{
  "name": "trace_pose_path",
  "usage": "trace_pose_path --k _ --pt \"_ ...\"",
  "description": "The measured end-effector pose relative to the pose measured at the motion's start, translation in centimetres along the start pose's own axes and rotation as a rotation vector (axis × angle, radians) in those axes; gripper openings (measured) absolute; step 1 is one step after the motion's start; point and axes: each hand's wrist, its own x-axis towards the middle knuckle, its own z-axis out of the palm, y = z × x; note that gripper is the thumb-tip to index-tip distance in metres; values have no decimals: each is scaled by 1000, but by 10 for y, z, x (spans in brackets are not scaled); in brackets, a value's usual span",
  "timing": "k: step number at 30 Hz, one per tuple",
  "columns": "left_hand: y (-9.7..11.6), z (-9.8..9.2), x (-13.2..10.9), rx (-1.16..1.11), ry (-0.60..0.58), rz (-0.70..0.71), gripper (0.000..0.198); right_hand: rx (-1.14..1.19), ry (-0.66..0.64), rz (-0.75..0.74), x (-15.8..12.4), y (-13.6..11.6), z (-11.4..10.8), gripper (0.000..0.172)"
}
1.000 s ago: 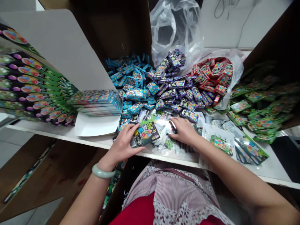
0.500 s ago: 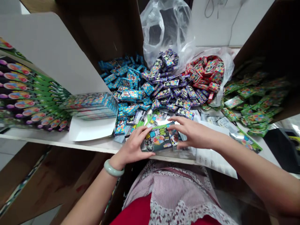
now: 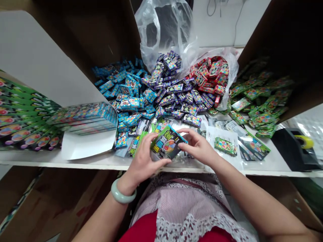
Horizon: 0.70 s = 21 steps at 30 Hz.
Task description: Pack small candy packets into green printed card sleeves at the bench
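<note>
1. In the head view, holding the dark packet (image 3: 168, 146) in the left hand (image 3: 145, 159), over the front part of the white table (image 3: 121, 162), straight before the apron (image 3: 181, 201).
2. With the left hand, coming from below, wrist nearly straight, pale green bangle (image 3: 123, 191) around it. Clamped with the left fingers on the packet: fingers bent at the upper left side, thumb stretched out along the lower edge.
3. With the right hand (image 3: 199, 148), reaching in from the right side, forearm slanting across the table's front edge. Touching the packet's right side with the thumb tip, index finger curved near the blue upper edge. Cannot tell if pinched firmly there or only resting; partly hidden.
4. Tilted in the hands, the packet, printed face turned up to the camera.
5. Just beyond the hands, piled close together: blue small boxes (image 3: 130, 102), purple small boxes (image 3: 174, 89), and red small boxes (image 3: 214, 72) inside a clear bag (image 3: 230, 79).
6. To the right, flat on the table, a white sheet (image 3: 212, 134) under a green packet (image 3: 225, 146); farther right, a black tape dispenser (image 3: 287, 153).
7. To the left, inside a white open carton (image 3: 88, 148), stacked printed boxes (image 3: 85, 116).
</note>
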Motion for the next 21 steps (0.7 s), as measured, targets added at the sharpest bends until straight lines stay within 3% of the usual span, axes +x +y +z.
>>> trace_pose_path --k 2,4,9,15,17,21 --pt "9 10 5 -242 26 -91 46 -27 20 -52 0 -7 -6 31" --pt "15 23 7 -481 60 -185 32 -121 39 -83 -2 -13 -14 30" --pt "18 51 -7 -736 49 -326 53 -236 -56 -16 -11 -12 -27 31" --pt "11 48 -21 -858 -74 -362 56 -253 -228 -33 -9 -8 -29 27" --pt "7 43 -20 -893 -82 -349 51 -248 -164 -49 -11 -6 -24 26" --pt "2 37 -19 -924 5 -334 47 25 253 -21 -25 7 -2 40"
